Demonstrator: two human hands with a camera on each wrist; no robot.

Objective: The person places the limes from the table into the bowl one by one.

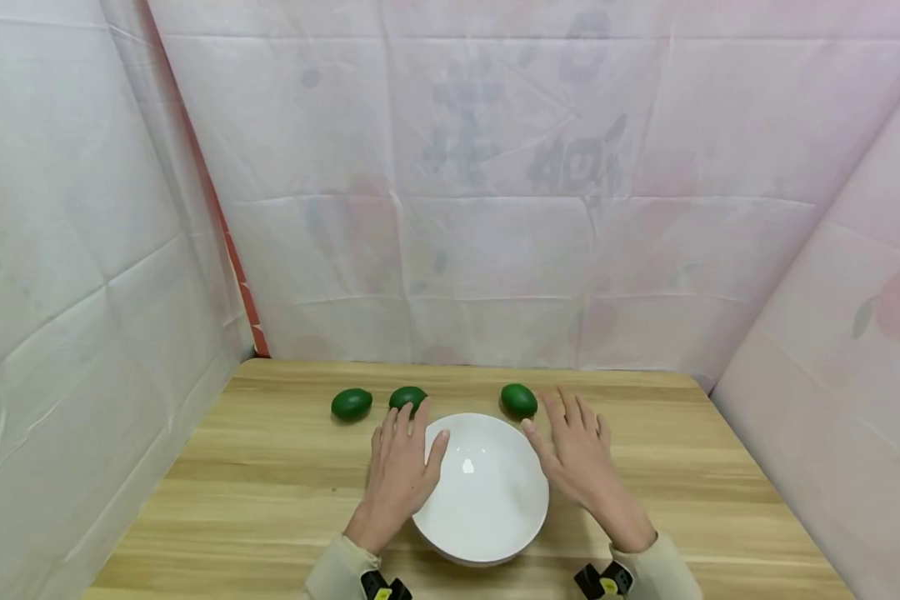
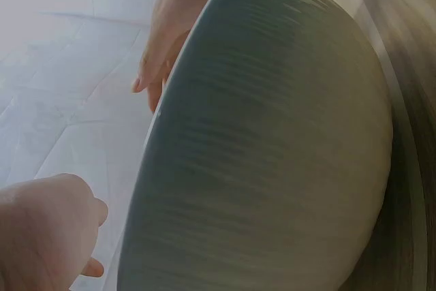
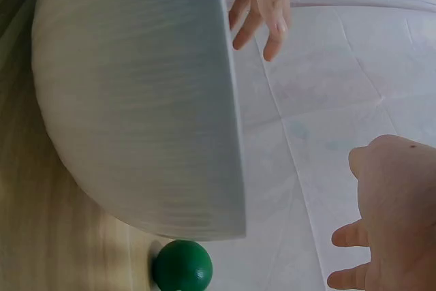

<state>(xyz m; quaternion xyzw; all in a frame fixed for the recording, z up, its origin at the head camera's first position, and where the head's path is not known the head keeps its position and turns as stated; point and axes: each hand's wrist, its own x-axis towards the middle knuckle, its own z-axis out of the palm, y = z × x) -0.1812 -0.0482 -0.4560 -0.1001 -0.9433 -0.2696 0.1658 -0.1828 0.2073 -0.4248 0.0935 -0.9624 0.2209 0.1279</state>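
A white bowl [image 1: 487,492] stands upright on the wooden table, and its inside looks bare. My left hand [image 1: 401,467], fingers spread, hovers over the bowl's left rim with nothing in its grasp. On the opposite side, my right hand [image 1: 581,454] is held out by the right rim, its fingers extended and holding nothing. One green lime-like fruit [image 1: 519,401] lies just left of the right fingertips. Another green fruit [image 1: 408,398] is partly covered by the left fingertips; whether they touch cannot be told. The bowl's ribbed outer wall [image 2: 272,141] fills much of the left wrist view.
A third green fruit [image 1: 352,404] lies on the wooden table [image 1: 255,492], left of the others. Pale printed sheets [image 1: 487,250] hang along the back and both sides. A red strip [image 1: 228,242] runs down the back left corner.
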